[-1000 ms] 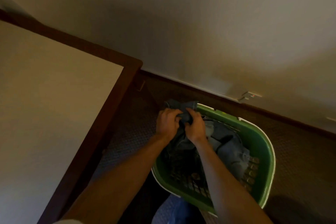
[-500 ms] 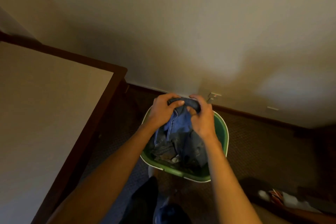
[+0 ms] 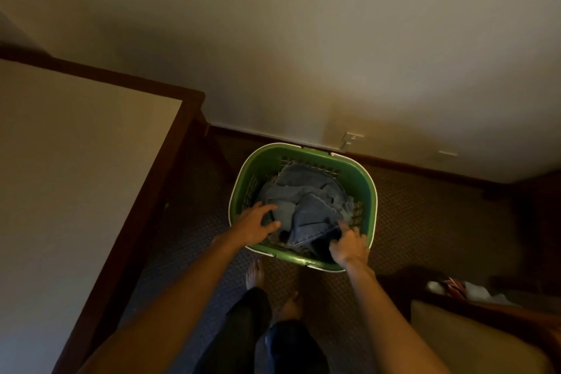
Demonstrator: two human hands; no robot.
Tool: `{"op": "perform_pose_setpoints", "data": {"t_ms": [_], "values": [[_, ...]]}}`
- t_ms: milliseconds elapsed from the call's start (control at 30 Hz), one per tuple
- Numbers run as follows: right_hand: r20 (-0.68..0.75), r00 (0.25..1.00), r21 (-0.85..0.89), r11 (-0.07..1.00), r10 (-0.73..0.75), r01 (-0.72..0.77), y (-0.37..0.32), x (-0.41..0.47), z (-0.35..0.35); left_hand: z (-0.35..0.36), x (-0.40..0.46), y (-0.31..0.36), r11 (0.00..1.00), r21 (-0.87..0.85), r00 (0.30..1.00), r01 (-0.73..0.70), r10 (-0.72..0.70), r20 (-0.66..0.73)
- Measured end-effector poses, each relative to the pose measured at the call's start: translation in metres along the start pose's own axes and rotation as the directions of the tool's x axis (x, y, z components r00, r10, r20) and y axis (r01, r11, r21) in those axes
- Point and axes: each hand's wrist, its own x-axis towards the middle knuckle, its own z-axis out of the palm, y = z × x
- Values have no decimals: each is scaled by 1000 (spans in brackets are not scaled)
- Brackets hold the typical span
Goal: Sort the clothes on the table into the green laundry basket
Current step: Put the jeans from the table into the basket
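Neither grip holds anything: left hand (image 3: 256, 226) and right hand (image 3: 349, 244) hover spread over denim clothes (image 3: 306, 203) inside the green laundry basket (image 3: 303, 150). Soft, weighty fabric, probably best gathered by a thick fold.

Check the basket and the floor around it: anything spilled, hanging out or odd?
Nothing stands out. The denim clothes lie crumpled but wholly inside the basket, which sits upright on the carpet. Both hands, left and right, hover open at its near rim.

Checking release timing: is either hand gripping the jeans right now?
No. Both the left hand and right hand are spread open over the jeans, which lie loose in the green basket.
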Motion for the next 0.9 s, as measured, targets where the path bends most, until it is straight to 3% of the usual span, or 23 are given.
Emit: {"op": "perform_pose_setpoints", "data": {"t_ms": [133,233,400,567,700,900], "values": [[85,996,62,998,-30,24,-21,14,14,-2,15,-2,997,80,1000,3,-5,19],[65,998,183,983,-5,-7,-32,36,17,-4,44,4,983,180,997,20,-33,71],[147,986,-70,994,-75,86,-29,101,33,11,108,-10,901,432,989,-39,-28,147],[232,961,-225,953,-152,205,-16,204,91,56,206,-42,850,527,964,-8,-133,230],[175,975,-296,937,-139,186,-19,277,165,100,285,-90,741,672,971,22,-175,162],[100,990,-297,946,-102,128,-11,328,220,143,339,-124,695,714,979,87,-193,69]]}}
